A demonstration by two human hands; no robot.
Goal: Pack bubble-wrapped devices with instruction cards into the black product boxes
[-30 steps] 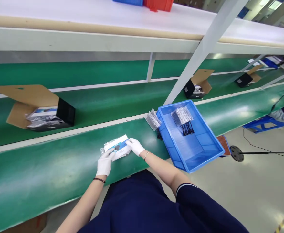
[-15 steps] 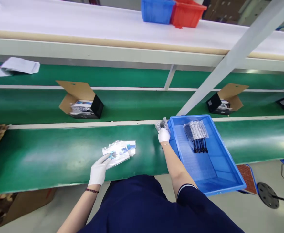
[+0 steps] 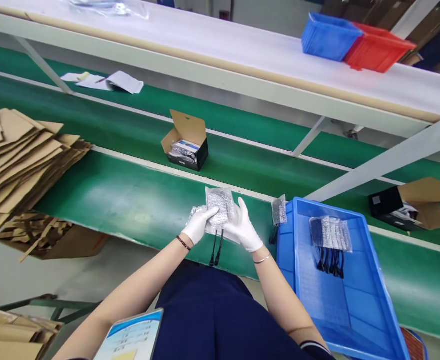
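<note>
A silvery bubble-wrap pouch (image 3: 220, 204) with black cable ends (image 3: 215, 255) hanging from it is held over the green bench, in front of my body. My white-gloved left hand (image 3: 199, 225) grips its left side, thumb across the front. From the right, my gloved right hand (image 3: 246, 232) holds its lower edge; one finger points up, apart from the pouch. Clear-bagged printed cards (image 3: 232, 237) show partly beneath the pouch and hands, mostly hidden. A similar bubble-wrap pouch (image 3: 279, 211) leans at the left side of the blue bin (image 3: 293, 260), to the right of my hands.
Several wrapped pouches (image 3: 330, 234) with black cables lie in the bin. An open black box (image 3: 195, 157) stands behind my hands, another box (image 3: 392, 210) at right. Cardboard sheets (image 3: 17, 160) are stacked at left. A slanted white post (image 3: 373, 167) rises behind the bin.
My right hand has moved left from the bin's edge, bringing a bubble-wrap pouch. My left hand has gone from the cards to the pouch. The view has shifted left and tilted.
</note>
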